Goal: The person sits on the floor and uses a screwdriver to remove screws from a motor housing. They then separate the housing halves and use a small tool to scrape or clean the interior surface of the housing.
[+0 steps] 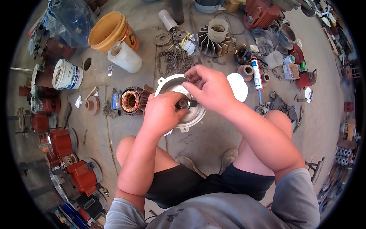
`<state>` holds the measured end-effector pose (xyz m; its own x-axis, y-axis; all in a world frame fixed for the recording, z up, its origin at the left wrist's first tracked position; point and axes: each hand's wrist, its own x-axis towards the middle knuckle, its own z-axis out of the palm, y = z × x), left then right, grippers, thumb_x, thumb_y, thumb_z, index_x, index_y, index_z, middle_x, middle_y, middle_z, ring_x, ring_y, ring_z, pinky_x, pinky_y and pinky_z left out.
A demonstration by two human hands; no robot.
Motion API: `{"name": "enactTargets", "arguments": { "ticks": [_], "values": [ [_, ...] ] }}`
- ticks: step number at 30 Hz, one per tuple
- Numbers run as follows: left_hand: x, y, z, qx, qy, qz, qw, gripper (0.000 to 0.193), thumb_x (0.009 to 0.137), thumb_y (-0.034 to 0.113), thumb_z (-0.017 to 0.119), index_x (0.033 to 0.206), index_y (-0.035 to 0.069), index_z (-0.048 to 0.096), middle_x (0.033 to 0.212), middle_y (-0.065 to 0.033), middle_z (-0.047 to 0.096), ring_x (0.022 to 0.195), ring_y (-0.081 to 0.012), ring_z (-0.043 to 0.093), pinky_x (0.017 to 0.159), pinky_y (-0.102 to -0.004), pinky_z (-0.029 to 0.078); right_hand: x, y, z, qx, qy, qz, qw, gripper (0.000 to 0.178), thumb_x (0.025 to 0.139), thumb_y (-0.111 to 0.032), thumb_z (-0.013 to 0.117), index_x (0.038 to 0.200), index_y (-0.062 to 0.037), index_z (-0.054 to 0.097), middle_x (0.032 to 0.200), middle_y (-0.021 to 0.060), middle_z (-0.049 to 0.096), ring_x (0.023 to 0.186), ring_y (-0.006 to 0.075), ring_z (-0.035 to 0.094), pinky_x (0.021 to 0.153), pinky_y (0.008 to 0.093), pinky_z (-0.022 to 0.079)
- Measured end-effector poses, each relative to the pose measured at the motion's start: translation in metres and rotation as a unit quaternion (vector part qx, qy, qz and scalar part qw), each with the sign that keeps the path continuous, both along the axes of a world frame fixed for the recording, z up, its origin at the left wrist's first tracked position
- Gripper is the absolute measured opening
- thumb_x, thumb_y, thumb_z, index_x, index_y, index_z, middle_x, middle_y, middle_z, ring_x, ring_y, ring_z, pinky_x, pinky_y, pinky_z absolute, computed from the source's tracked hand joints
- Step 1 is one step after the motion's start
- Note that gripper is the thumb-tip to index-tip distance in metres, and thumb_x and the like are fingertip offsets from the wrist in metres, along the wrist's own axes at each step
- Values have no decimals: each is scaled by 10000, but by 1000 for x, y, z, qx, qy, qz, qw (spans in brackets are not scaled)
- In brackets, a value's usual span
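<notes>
A round, pale metal housing with lugs on its rim lies on the floor in front of my knees. My left hand reaches over its left side, with thumb and forefinger closed around a small dark round metal part at the housing's middle. My right hand is above the housing's right rim, thumb and fingertips pinched together. Something small and thin shows between those fingertips, too small to name. Both hands hide much of the housing's inside. Left of it lies a motor stator with copper windings.
A heap of chain lies beyond the housing. Farther left stand an orange bucket, a plastic jug and a white pail. At right are a white disc, a sealant tube and dark rags. Red motors line the left.
</notes>
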<state>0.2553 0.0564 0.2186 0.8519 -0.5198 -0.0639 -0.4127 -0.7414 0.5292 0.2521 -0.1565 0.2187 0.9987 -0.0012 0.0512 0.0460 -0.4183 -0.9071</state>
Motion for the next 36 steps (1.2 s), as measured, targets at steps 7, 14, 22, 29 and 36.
{"name": "enactTargets", "arguments": {
  "ticks": [7, 14, 22, 29, 36],
  "values": [
    [1, -4, -4, 4, 3, 12, 1000, 354, 843, 229, 947, 1166, 111, 866, 1083, -86, 840, 1039, -327, 782, 983, -476, 522, -9, -2, -9, -48, -120, 5, 992, 149, 1000, -143, 814, 1098, -62, 737, 1009, 145, 796, 884, 390, 774, 759, 473, 615],
    [5, 1, -7, -9, 6, 12, 1000, 327, 837, 199, 947, 1152, 139, 883, 1084, -83, 844, 1027, -329, 781, 984, -466, 510, -52, -11, 2, -116, -148, 104, 977, 120, 968, -130, 817, 1058, -114, 740, 978, 95, 788, 875, 362, 779, 730, 477, 615],
    [5, 1, -7, -25, 2, 11, 1000, 284, 833, 182, 948, 1111, 161, 894, 1016, -75, 840, 992, -311, 780, 997, -468, 482, -73, -21, -4, -188, -248, 180, 933, 150, 899, -98, 833, 1036, -123, 776, 1060, 30, 816, 904, 251, 804, 724, 384, 659],
    [6, 0, -7, -31, -3, 12, 999, 273, 826, 186, 951, 1092, 164, 894, 988, -64, 833, 970, -311, 775, 982, -471, 483, -67, -21, -1, -166, -246, 201, 934, 188, 871, -80, 831, 1049, -107, 776, 1094, 35, 823, 931, 241, 813, 750, 385, 672],
    [8, 0, -6, -24, 9, 9, 1000, 271, 841, 205, 938, 1106, 177, 891, 993, -58, 835, 980, -306, 773, 965, -484, 476, -67, -14, 0, -165, -237, 193, 938, 162, 892, -74, 838, 1037, -99, 771, 1089, 44, 818, 929, 253, 817, 782, 386, 682]
  ]
}}
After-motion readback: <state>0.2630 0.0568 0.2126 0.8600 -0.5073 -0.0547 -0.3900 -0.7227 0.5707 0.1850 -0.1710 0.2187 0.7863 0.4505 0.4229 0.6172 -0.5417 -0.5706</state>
